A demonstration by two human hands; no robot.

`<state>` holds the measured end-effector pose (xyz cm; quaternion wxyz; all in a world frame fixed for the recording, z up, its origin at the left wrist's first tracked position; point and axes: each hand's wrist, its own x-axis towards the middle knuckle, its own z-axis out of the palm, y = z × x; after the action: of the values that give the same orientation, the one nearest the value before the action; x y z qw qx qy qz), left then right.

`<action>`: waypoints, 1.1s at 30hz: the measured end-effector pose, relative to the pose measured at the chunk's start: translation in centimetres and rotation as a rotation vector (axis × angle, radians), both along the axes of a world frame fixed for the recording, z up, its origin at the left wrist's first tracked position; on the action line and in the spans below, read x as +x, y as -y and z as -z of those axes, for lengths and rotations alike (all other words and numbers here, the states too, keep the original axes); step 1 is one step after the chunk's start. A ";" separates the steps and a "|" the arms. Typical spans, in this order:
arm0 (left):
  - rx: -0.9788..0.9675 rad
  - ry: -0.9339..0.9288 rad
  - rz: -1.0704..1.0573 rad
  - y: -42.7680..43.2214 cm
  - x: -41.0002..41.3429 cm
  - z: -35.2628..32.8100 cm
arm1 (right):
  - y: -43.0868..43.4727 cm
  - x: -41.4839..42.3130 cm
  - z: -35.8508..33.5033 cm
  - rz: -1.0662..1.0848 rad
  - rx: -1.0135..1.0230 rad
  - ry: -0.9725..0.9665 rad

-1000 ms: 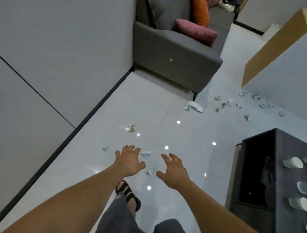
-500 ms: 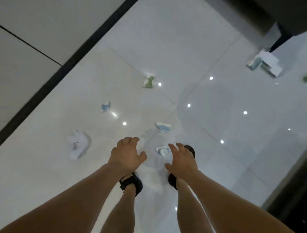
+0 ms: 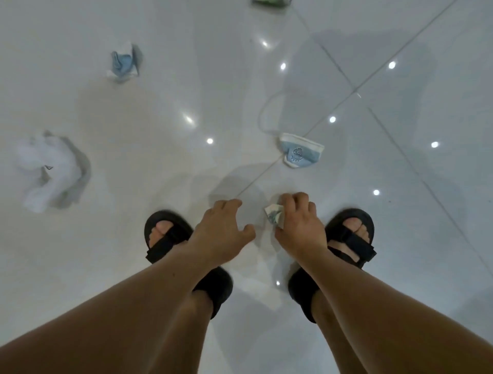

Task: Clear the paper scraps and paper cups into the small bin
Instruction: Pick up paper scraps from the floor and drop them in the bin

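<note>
My right hand (image 3: 300,225) is down at the floor between my feet, its fingers curled round a small crumpled paper scrap (image 3: 274,215) with blue print. My left hand (image 3: 222,229) hovers just to its left with fingers loosely spread, holding nothing. A squashed blue and white paper cup (image 3: 301,153) lies on the tiles a little beyond my right hand. Farther left lie a crumpled blue scrap (image 3: 124,62) and a large crumpled white paper (image 3: 52,170). A green scrap (image 3: 270,2) shows at the top edge. The small bin is out of view.
My feet in black sandals (image 3: 352,237) stand on glossy white floor tiles (image 3: 400,93) on either side of my hands. Ceiling lights reflect as bright dots on the floor.
I have bent much lower, so the floor fills the view. My right hand reached down and closed on the scrap between my feet; my left hand dropped alongside it.
</note>
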<state>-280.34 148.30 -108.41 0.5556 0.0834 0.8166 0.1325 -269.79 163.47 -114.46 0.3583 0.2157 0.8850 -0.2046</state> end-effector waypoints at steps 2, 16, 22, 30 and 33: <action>0.009 0.017 -0.039 0.3 0.4 -0.1 | -0.1 0.0 -0.3 0.043 -0.056 -0.038; 0.214 -0.155 -0.277 -3.2 -5.2 -4.8 | -4.1 -8.4 -8.6 -0.096 -0.378 -0.312; 0.105 -0.197 -0.300 0.4 -4.6 -0.8 | -8.4 -10.5 -2.4 -0.203 0.093 -0.116; 0.063 -0.178 -0.313 5.2 -3.1 -0.8 | -4.9 -9.8 -0.3 -0.046 0.035 -0.117; 0.034 -0.231 -0.314 5.4 -5.1 -3.8 | -3.2 -11.0 -3.9 0.021 -0.045 -0.145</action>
<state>-285.46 142.86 -104.61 0.4294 -0.0210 0.8754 0.2208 -280.77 166.63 -110.51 0.2961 0.2016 0.9014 -0.2433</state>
